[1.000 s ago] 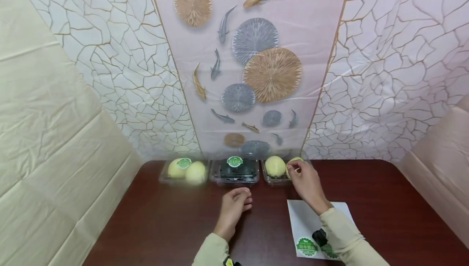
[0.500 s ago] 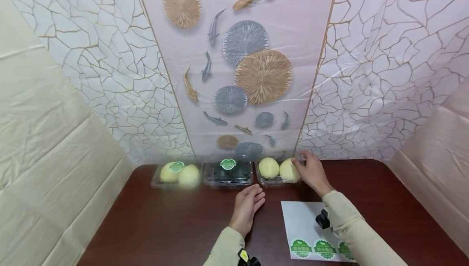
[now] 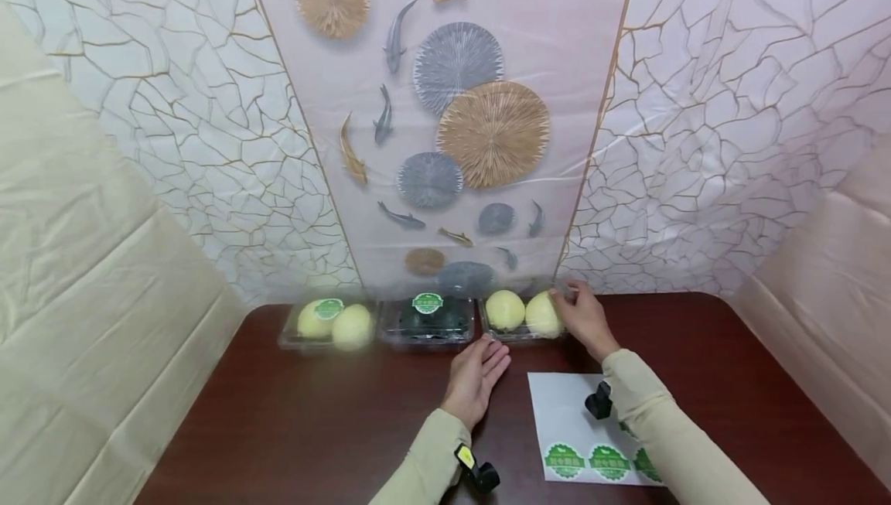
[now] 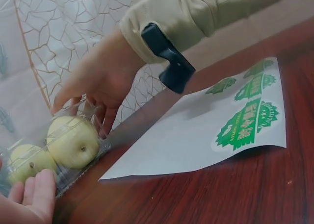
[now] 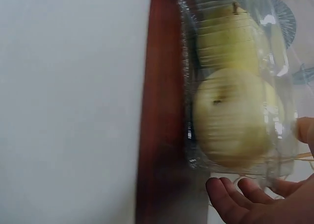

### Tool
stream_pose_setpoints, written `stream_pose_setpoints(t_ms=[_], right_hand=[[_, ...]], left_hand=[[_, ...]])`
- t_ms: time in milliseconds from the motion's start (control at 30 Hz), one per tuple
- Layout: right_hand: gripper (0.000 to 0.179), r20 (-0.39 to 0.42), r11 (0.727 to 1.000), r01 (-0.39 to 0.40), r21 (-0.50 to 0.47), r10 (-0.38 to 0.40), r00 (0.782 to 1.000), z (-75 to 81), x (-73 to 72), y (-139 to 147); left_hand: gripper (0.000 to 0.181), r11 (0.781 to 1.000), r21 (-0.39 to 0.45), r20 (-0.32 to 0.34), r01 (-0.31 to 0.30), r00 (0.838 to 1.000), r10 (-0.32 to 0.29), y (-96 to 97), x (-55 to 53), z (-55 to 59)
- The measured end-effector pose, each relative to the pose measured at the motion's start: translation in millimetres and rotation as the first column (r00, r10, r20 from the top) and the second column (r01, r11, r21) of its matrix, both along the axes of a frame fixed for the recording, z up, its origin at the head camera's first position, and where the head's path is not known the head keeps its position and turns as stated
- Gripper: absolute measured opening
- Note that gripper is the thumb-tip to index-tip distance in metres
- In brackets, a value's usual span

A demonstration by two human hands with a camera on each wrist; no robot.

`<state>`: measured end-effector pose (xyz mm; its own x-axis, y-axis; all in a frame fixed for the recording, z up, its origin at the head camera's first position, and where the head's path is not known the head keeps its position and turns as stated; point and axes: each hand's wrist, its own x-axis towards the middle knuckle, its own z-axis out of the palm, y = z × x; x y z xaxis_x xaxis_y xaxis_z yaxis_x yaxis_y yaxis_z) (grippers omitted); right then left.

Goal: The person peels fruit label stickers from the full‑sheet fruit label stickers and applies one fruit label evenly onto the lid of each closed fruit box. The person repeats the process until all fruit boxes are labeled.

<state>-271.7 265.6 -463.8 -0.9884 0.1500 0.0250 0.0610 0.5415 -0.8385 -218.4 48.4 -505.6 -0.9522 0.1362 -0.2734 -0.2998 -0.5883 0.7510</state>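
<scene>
A clear plastic clamshell box with two pale yellow pears stands at the right of a row along the table's back. My right hand grips its right end; in the right wrist view, the thumb lies on one side of that end and the curled fingers on the other. Palm up, my left hand lies just in front of the box's left corner, fingers nearly straight. Whether those fingertips touch the plastic, I cannot tell.
Left of it stand a clear box of dark contents, too dim to name, and another with two pale fruits; both bear round green stickers. A white sticker sheet with several green labels lies under my right forearm. A patterned cloth hangs behind.
My right hand has shifted from over the right-hand pear to the box's right end. My left hand has moved right and forward to the box's front, its fingers straighter.
</scene>
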Motion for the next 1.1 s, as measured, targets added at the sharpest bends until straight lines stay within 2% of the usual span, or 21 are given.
stream_pose_setpoints(t_ms=[167, 267, 433, 533, 767, 1100], right_hand=[[0.078, 0.056, 0.999, 0.017, -0.039, -0.015, 0.998, -7.6, -3.1, -6], [0.076, 0.059, 0.998, 0.026, -0.061, -0.023, 0.998, -8.5, -3.1, -9], [0.075, 0.049, 0.996, 0.033, -0.080, -0.029, 0.998, -5.7, -0.4, -7], [0.074, 0.044, 0.997, 0.026, -0.078, -0.022, 0.999, -4.9, 0.5, -5], [0.072, 0.020, 0.998, 0.007, -0.066, -0.006, 1.000, -4.0, 5.0, -5], [0.073, -0.001, 0.998, -0.033, -0.050, 0.033, 0.999, -2.9, 21.8, 1]], left_hand=[[0.040, 1.000, 0.000, 0.007, -0.028, 1.000, 0.028, -3.7, -3.5, -2.2], [0.038, 0.999, -0.005, -0.001, -0.047, 0.999, 0.047, -5.3, -3.9, -1.9], [0.037, 1.000, 0.004, -0.024, -0.020, 1.000, 0.020, -4.9, -3.5, -0.2], [0.033, 1.000, 0.005, -0.015, -0.010, 1.000, 0.010, -5.3, -2.9, -0.1], [0.028, 0.999, -0.052, -0.044, 0.002, 0.999, -0.005, -8.9, 3.2, 0.4], [0.025, 0.991, -0.121, -0.065, 0.053, 0.996, -0.061, -10.5, 12.6, 3.7]])
